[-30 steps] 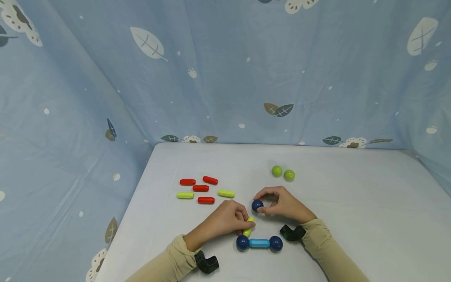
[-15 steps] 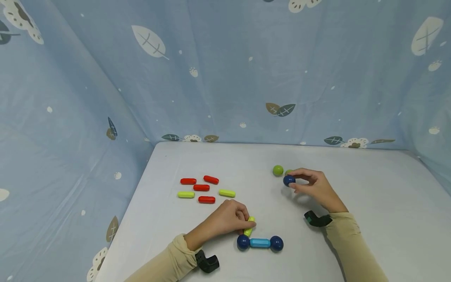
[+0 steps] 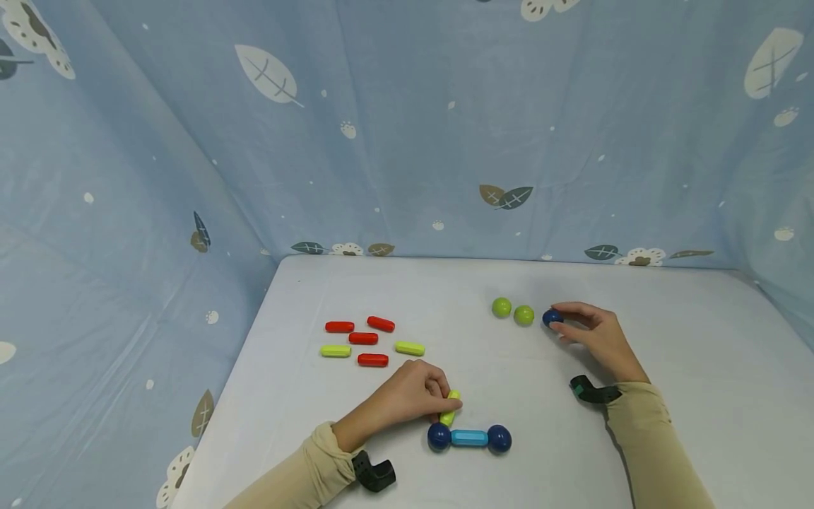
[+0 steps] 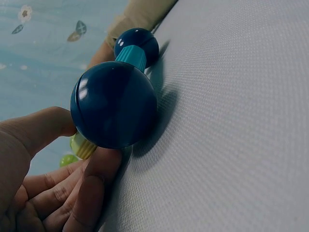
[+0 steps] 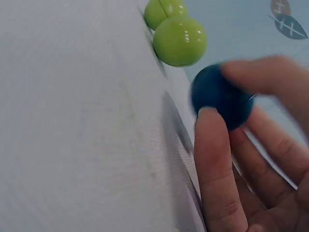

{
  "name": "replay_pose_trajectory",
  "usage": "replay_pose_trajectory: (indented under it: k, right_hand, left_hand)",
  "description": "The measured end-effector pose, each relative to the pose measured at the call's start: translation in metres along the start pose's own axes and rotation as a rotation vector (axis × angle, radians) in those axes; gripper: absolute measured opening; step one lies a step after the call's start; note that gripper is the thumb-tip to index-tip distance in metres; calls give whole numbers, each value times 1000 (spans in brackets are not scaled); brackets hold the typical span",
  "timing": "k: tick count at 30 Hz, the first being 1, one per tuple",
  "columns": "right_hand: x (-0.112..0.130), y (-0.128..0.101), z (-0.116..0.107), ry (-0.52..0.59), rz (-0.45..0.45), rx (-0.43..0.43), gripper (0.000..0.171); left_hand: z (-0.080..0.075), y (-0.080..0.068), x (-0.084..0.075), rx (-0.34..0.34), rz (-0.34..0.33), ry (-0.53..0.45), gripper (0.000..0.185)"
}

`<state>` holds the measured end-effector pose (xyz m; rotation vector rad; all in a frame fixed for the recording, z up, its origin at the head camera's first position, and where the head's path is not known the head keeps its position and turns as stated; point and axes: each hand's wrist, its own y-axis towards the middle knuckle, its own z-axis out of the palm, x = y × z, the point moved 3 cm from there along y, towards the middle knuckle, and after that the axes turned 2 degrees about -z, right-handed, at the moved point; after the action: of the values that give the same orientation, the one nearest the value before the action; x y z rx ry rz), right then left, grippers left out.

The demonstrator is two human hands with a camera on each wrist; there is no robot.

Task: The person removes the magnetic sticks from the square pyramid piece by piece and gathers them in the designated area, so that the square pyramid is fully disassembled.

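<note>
My left hand (image 3: 416, 392) pinches a yellow-green rod (image 3: 450, 410) between thumb and fingers. The rod's near end meets a dark blue ball (image 3: 439, 437), which is joined by a light blue rod (image 3: 469, 438) to a second dark blue ball (image 3: 499, 439). In the left wrist view the nearer blue ball (image 4: 115, 104) covers most of the held rod (image 4: 84, 146). Farther right, my right hand (image 3: 594, 336) pinches a loose dark blue ball (image 3: 552, 318) by its sides. Two green balls (image 3: 524, 315) sit just left of it.
Several red rods (image 3: 363, 338) lie at the left of the white table (image 3: 699, 367), with a yellow-green rod (image 3: 335, 351) and another yellow-green rod (image 3: 410, 348) among them. A patterned blue cloth (image 3: 407, 141) hangs behind the table and along its left side.
My right hand has carried the loose blue ball away from the left hand, back and to the right, past the green balls. The left hand has stayed in place on the yellow-green rod.
</note>
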<state>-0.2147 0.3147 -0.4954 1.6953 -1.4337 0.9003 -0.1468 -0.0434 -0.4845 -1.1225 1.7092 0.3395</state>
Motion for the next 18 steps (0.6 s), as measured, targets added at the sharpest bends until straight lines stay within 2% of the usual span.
replay_pose_trajectory:
  k: [9, 18]
  right_hand:
    - [-8, 5, 4, -122, 33, -1, 50]
    - [-3, 2, 4, -138, 41, 5, 51]
  left_hand:
    - [0, 1, 2, 9, 0, -7, 19]
    - [0, 0, 0, 6, 7, -16, 19]
